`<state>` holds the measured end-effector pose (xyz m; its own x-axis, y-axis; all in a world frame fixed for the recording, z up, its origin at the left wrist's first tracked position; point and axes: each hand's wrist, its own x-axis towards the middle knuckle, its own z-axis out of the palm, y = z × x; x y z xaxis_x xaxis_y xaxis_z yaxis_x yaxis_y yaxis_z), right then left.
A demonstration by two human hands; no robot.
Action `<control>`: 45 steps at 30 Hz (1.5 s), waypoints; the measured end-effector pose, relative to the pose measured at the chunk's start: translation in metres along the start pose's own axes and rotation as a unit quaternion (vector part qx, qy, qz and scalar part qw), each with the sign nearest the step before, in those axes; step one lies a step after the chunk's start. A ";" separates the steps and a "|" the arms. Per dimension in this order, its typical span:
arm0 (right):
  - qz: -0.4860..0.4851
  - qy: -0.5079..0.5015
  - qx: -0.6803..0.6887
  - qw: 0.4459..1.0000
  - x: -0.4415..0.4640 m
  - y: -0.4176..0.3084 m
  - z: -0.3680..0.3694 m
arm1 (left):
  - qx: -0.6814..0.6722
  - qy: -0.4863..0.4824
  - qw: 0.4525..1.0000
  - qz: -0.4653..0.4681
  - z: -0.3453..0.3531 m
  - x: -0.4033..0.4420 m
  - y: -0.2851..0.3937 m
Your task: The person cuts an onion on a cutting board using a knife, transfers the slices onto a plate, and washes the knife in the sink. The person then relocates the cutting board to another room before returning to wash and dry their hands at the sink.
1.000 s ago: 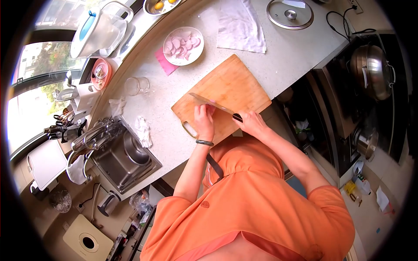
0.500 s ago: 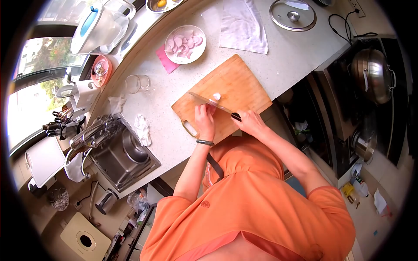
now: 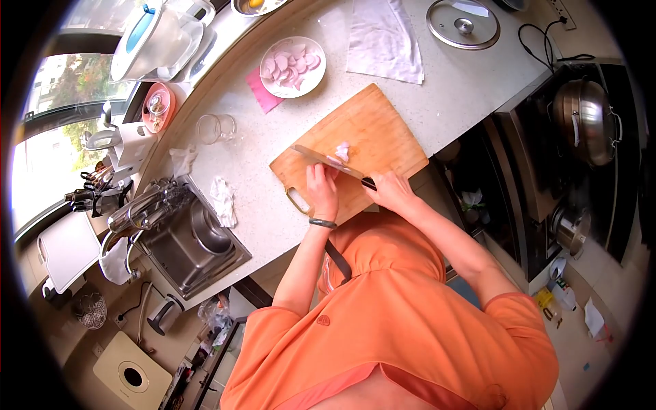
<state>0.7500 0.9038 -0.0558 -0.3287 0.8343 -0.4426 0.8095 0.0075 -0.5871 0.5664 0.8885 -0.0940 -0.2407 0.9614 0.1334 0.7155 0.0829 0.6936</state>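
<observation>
On the wooden cutting board (image 3: pixel 389 130), my right hand (image 3: pixel 391 191) is wrapped round the black handle of a kitchen knife (image 3: pixel 345 169). The blade points to the upper left and lies right beside the fingers of my left hand (image 3: pixel 321 186). Those fingers are bent and pressed down on a pale pink piece of food, largely hidden by the hand and blade. A few thin pale pink slices (image 3: pixel 342 151) lie just beyond the blade. Similar pink slices (image 3: pixel 290 67) fill a white plate (image 3: pixel 316 83) behind the board.
A pink cloth (image 3: pixel 262 92), a glass (image 3: pixel 215 128) and crumpled tissue (image 3: pixel 223 201) lie left of the board. The sink (image 3: pixel 195 256) is at lower left. A white cloth (image 3: pixel 385 41) and a glass lid (image 3: pixel 463 26) are at the back. The stove (image 3: pixel 547 171) stands right.
More pink slices lie beyond the blade than before. The blade has shifted slightly, and both hands stay almost in place.
</observation>
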 end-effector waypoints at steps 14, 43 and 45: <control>0.020 -0.002 0.105 0.994 -0.017 -0.043 -0.036 | -0.029 0.003 0.999 -0.018 -0.005 -0.003 0.003; 0.039 -0.049 0.136 0.989 0.017 -0.036 -0.008 | -0.038 -0.005 0.999 -0.001 -0.006 -0.007 -0.009; 0.032 -0.051 0.143 0.988 0.009 -0.046 -0.019 | -0.033 -0.011 0.999 -0.030 -0.005 -0.009 -0.009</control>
<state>0.7192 0.9212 -0.0205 -0.3403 0.7679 -0.5427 0.6647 -0.2119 -0.7165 0.5586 0.8781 -0.0982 -0.2678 0.9605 0.0750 0.6554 0.1246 0.7449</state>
